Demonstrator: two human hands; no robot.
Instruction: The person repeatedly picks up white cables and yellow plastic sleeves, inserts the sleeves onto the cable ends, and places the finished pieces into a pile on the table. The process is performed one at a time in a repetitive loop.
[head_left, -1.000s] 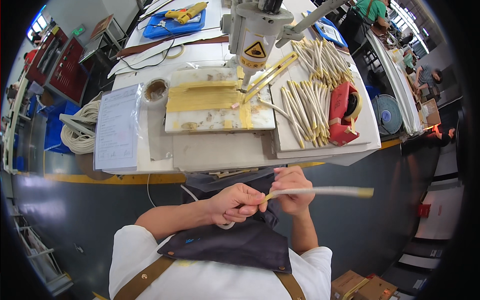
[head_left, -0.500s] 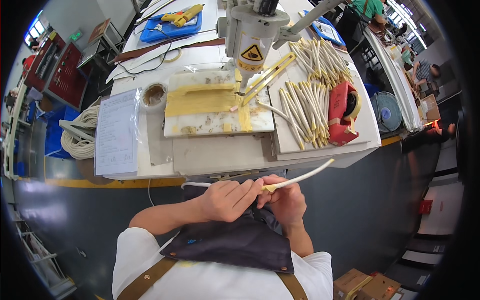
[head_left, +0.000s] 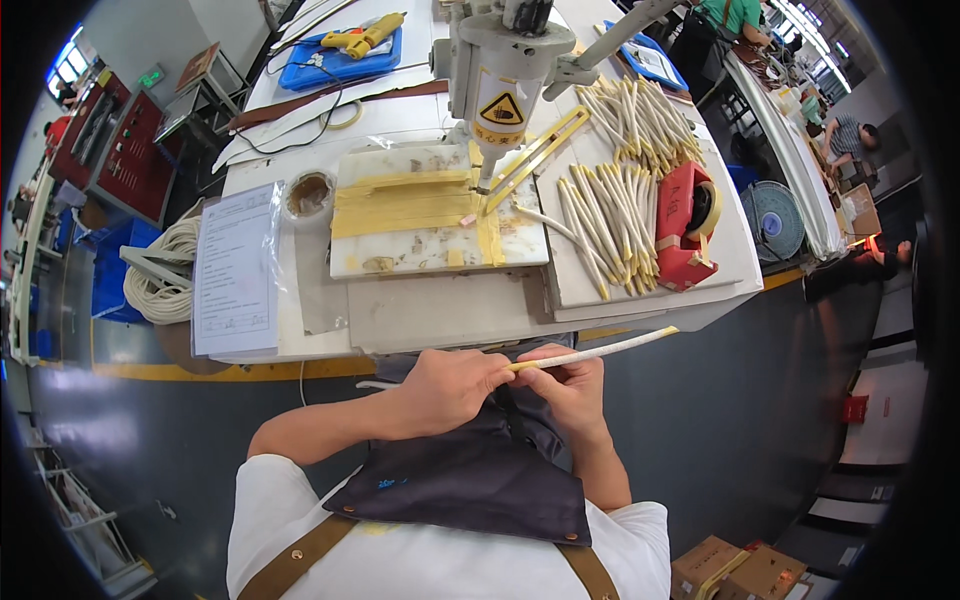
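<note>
Beside the worktable (head_left: 310,343), left hand (head_left: 448,392) and right hand (head_left: 572,388) pinch a white cord (head_left: 610,350); slack pressure could loosen its yellow tape (head_left: 514,367).

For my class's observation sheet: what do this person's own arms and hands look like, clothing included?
White short sleeves leave both forearms bare. The left hand and right hand wear no gloves. A dark apron has brown straps, round studs and a small blue mark.
</note>
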